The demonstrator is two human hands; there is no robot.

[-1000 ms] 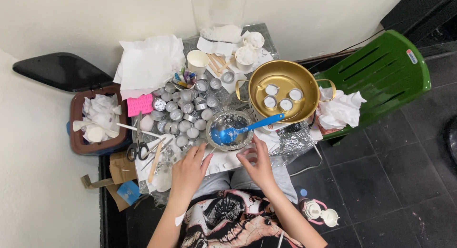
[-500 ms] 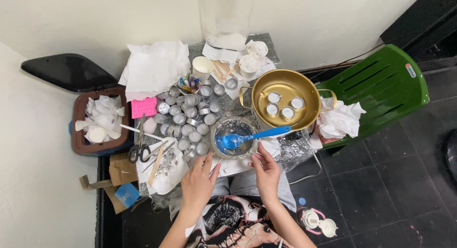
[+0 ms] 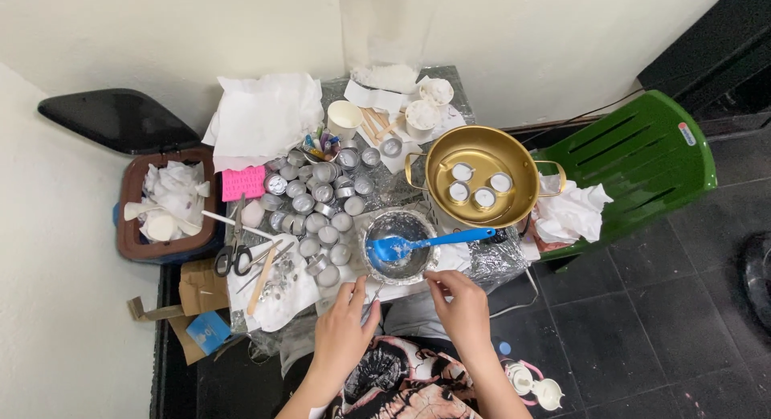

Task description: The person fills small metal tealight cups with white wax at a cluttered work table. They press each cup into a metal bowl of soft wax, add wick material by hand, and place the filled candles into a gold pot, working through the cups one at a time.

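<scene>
Both hands sit at the near edge of the counter (image 3: 450, 85), which is wrapped in crinkled foil. The left hand (image 3: 344, 329) hangs with fingers loosely spread and grasps nothing; its fingertips are close to a thin metal tool (image 3: 371, 300) lying on white paper, though whether they touch it cannot be told. The right hand (image 3: 459, 300) pinches something small between thumb and forefinger, too tiny to make out, just below the glass bowl (image 3: 399, 247). That bowl stands near the middle of the near edge, with a blue spatula (image 3: 426, 244) resting in it, handle pointing toward the right edge. Behind it, toward the right edge, a gold pan (image 3: 482, 176) holds four small cups of white wax. A cluster of empty metal tealight cups (image 3: 320, 202) fills the middle and left of the counter, with a pink mould (image 3: 242, 182) and scissors (image 3: 234, 257) at the left edge. White paper cups (image 3: 423, 114) stand at the far edge. A brown bin (image 3: 161, 206) of crumpled tissue stands on the floor to the left, and a green chair (image 3: 642, 166) to the right.
</scene>
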